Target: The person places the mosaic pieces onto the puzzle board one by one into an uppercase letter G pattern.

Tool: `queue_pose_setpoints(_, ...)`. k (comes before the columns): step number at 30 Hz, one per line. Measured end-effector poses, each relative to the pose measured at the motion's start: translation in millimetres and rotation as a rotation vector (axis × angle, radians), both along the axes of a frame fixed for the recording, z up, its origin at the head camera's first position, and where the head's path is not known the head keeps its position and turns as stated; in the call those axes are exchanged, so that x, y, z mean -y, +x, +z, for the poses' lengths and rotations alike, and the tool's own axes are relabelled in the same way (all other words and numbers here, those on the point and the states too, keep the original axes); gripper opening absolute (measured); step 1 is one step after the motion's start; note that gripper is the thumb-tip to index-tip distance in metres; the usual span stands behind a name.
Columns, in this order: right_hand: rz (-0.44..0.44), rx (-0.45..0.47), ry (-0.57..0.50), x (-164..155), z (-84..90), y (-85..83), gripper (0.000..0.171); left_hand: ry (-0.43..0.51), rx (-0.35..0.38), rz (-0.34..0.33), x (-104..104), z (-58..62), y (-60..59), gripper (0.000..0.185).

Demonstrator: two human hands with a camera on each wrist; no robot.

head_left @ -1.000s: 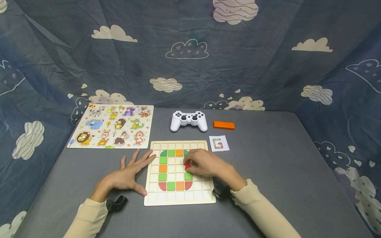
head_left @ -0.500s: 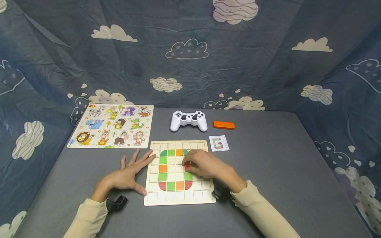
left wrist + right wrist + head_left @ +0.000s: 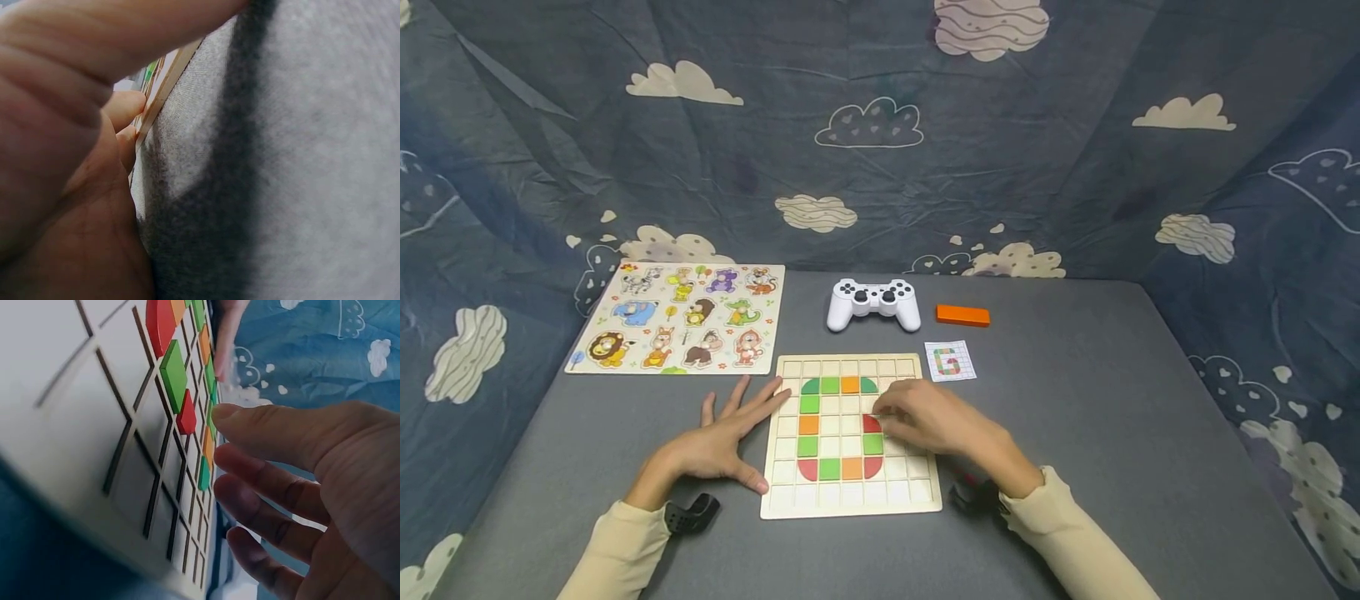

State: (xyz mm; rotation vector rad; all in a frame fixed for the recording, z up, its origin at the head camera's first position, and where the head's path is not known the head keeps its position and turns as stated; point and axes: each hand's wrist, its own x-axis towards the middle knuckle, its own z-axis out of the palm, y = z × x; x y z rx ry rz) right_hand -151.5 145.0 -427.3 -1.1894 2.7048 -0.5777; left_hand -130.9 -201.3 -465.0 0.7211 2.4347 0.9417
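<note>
A wooden grid board (image 3: 917, 493) lies on the grey table, with green, orange and red tiles seated in its cells in a broken ring. The left hand (image 3: 718, 446) rests at the board's left edge with fingers spread; its fingertips and thumb touch the rim. Over the board's right half is the right hand (image 3: 936, 421), its fingers loosely bent. Just left of its fingertips sits a red tile (image 3: 871, 424) above a green tile (image 3: 872, 445). In the right wrist view, a gap separates the thumb and fingers (image 3: 269, 428) from that red tile (image 3: 187, 414).
A small pattern card (image 3: 950, 361) lies beyond the board's right corner. Behind stand a white game controller (image 3: 874, 305) and an orange block (image 3: 962, 316). An animal puzzle board (image 3: 677, 318) lies at the back left. A cloud-printed cloth (image 3: 1037, 183) hangs behind.
The right hand has let go of the red tile and shifted slightly right; the tile now lies in its cell. The left hand has stayed at the board's edge.
</note>
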Motion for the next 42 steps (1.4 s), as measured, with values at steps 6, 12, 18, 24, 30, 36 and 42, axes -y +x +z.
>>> queue_pose_setpoints(6,0.009,0.029,-0.001,-22.2,2.7,13.5,0.023,0.005,-0.004,0.004,0.1,0.4,0.9,0.127)
queue_pose_setpoints(12,-0.012,0.105,0.032,-45.9,4.7,28.1,0.026,0.011,0.0,0.007,-0.4,-0.3,2.4,0.127)
queue_pose_setpoints(18,-0.044,0.205,0.065,-71.7,5.4,40.0,0.03,0.003,0.001,0.006,-1.5,-1.2,0.4,0.126)
queue_pose_setpoints(24,-0.078,0.26,0.065,-90.2,3.1,47.9,0.033,0.0,0.0,0.007,-0.5,-1.5,0.2,0.127)
queue_pose_setpoints(30,-0.074,0.234,0.058,-96.1,-2.9,55.2,0.034,-0.007,0.005,0.006,-0.6,0.0,1.0,0.127)
queue_pose_setpoints(36,-0.053,0.201,0.036,-96.1,-7.4,56.5,0.032,0.0,0.005,0.005,-0.5,0.9,0.4,0.127)
queue_pose_setpoints(42,-0.049,0.228,0.01,-94.6,-7.9,54.3,0.028,-0.004,0.003,0.002,-0.4,0.8,0.2,0.127)
